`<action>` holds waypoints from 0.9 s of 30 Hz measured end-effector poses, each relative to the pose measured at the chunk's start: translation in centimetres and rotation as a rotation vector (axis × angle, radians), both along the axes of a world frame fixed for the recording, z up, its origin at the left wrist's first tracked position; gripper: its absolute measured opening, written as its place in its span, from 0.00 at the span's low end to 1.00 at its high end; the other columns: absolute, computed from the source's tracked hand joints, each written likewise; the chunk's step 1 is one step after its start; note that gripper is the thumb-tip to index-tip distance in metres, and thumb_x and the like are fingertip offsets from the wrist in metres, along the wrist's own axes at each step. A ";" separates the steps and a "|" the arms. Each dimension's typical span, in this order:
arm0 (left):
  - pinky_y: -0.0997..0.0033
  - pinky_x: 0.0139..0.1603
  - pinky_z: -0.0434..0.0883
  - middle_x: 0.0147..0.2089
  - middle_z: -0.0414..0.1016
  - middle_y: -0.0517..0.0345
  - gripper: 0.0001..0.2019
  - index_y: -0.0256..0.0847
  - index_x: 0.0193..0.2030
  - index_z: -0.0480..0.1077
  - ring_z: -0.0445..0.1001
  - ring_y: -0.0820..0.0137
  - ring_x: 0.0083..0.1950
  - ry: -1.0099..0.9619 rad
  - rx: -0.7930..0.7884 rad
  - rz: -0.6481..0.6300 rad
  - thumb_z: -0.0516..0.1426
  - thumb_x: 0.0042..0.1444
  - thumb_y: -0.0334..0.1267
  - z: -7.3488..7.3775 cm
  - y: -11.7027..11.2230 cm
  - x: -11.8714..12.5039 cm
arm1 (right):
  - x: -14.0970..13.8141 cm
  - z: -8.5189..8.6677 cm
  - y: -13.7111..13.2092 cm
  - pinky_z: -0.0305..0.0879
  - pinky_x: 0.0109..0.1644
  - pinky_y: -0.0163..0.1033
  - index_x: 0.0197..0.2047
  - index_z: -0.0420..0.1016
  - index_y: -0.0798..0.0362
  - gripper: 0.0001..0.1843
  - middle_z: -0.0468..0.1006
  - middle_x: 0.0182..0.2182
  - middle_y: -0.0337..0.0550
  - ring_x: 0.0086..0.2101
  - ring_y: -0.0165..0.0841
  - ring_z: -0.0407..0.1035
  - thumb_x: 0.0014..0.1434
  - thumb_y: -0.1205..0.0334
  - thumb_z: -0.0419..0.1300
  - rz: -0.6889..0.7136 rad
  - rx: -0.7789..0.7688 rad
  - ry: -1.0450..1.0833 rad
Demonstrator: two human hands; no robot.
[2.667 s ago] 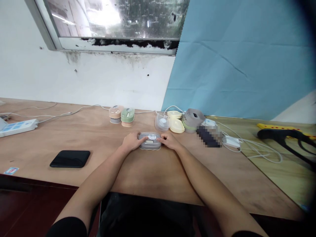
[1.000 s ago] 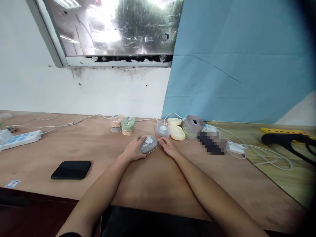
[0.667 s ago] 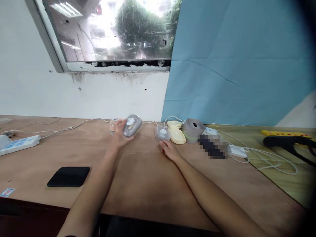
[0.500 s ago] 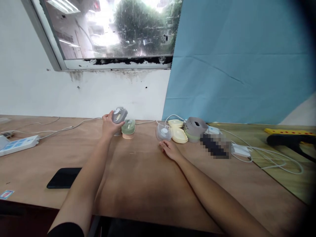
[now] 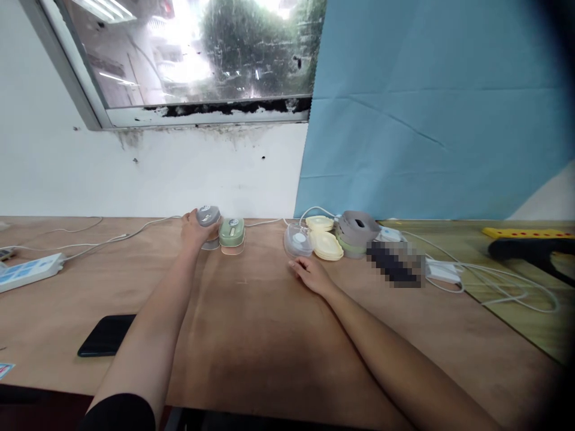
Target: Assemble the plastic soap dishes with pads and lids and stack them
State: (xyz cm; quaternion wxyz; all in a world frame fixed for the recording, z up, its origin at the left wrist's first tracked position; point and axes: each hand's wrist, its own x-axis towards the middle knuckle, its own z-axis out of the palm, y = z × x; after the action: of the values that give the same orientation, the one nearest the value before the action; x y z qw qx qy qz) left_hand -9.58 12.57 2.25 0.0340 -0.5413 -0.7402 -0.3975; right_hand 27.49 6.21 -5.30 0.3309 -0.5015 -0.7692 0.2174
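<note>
My left hand (image 5: 193,232) grips a small grey container (image 5: 209,216) with a clear lid, at the back of the table near the wall. The container sits low, on top of another piece that my hand partly hides. Just to its right, touching or nearly so, stands a green lidded container (image 5: 232,232) on a pale pinkish base. My right hand (image 5: 311,275) lies on the tabletop, holding nothing, its fingers loosely extended. Right beyond its fingertips is a clear plastic lid (image 5: 297,240), beside pale yellow lids (image 5: 327,246).
Grey stacked containers (image 5: 358,227) stand right of the yellow lids, by a blurred dark patch. White cables and an adapter (image 5: 442,272) lie further right. At left are a power strip (image 5: 31,272) and a dark phone (image 5: 105,335). A wall with a window rises behind.
My left hand has lowered the grey container from a tilted, raised position to a level one beside the green container. My right hand has stayed in place. The view has shifted slightly.
</note>
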 end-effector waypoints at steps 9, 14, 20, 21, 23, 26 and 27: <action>0.57 0.65 0.57 0.64 0.56 0.38 0.43 0.33 0.65 0.49 0.55 0.54 0.66 -0.018 0.200 0.017 0.56 0.51 0.60 1.0 -0.9 0.4 | 0.0 -0.1 0.0 0.53 0.29 0.35 0.30 0.71 0.51 0.22 0.73 0.21 0.37 0.25 0.31 0.65 0.62 0.44 0.49 -0.014 0.001 0.003; 0.56 0.66 0.52 0.63 0.58 0.41 0.30 0.36 0.63 0.51 0.55 0.57 0.66 0.115 0.403 0.006 0.49 0.60 0.51 0.6 -3.6 3.8 | -0.1 -0.1 -0.1 0.55 0.30 0.35 0.31 0.72 0.51 0.20 0.74 0.22 0.38 0.26 0.33 0.66 0.62 0.45 0.49 -0.011 0.029 0.051; 0.54 0.63 0.55 0.57 0.66 0.45 0.19 0.41 0.55 0.64 0.60 0.57 0.62 0.300 0.243 -0.598 0.51 0.59 0.45 -4.5 -8.6 10.4 | 0.2 0.0 0.1 0.55 0.31 0.36 0.32 0.73 0.51 0.16 0.73 0.23 0.39 0.26 0.32 0.65 0.60 0.49 0.52 -0.177 0.186 0.115; 0.55 0.61 0.58 0.55 0.68 0.46 0.17 0.42 0.52 0.68 0.63 0.59 0.59 0.370 0.165 -0.783 0.51 0.59 0.44 -5.2 -9.2 11.2 | 0.5 0.0 0.2 0.56 0.31 0.36 0.34 0.73 0.51 0.15 0.72 0.23 0.38 0.25 0.32 0.64 0.60 0.50 0.52 -0.227 0.217 0.134; 0.56 0.57 0.62 0.51 0.71 0.48 0.13 0.44 0.46 0.71 0.67 0.60 0.54 0.455 0.043 -0.978 0.50 0.60 0.43 -5.9 -9.8 12.3 | 1.3 0.2 0.4 0.56 0.31 0.36 0.36 0.73 0.51 0.15 0.70 0.22 0.38 0.25 0.32 0.64 0.60 0.50 0.52 -0.340 0.262 0.176; 0.58 0.52 0.65 0.46 0.73 0.49 0.13 0.43 0.43 0.73 0.69 0.61 0.48 0.468 -0.021 -0.995 0.49 0.61 0.43 -6.1 -9.9 12.9 | 3.1 0.2 1.0 0.56 0.31 0.36 0.39 0.73 0.52 0.17 0.68 0.21 0.37 0.25 0.33 0.64 0.59 0.48 0.51 -0.487 0.297 0.221; 0.59 0.51 0.65 0.45 0.73 0.49 0.13 0.43 0.42 0.73 0.69 0.62 0.47 0.459 -0.034 -0.973 0.49 0.61 0.43 -6.1 -9.9 12.9 | 3.8 0.2 1.3 0.56 0.31 0.37 0.39 0.73 0.52 0.18 0.68 0.21 0.38 0.25 0.33 0.64 0.59 0.48 0.51 -0.527 0.302 0.232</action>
State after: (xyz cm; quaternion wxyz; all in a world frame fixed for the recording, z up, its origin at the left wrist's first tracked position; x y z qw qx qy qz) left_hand 3.30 2.71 -3.81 -0.0020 -0.8953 -0.3835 -0.2268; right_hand 31.32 7.49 -5.13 0.5318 -0.6006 -0.5937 0.0633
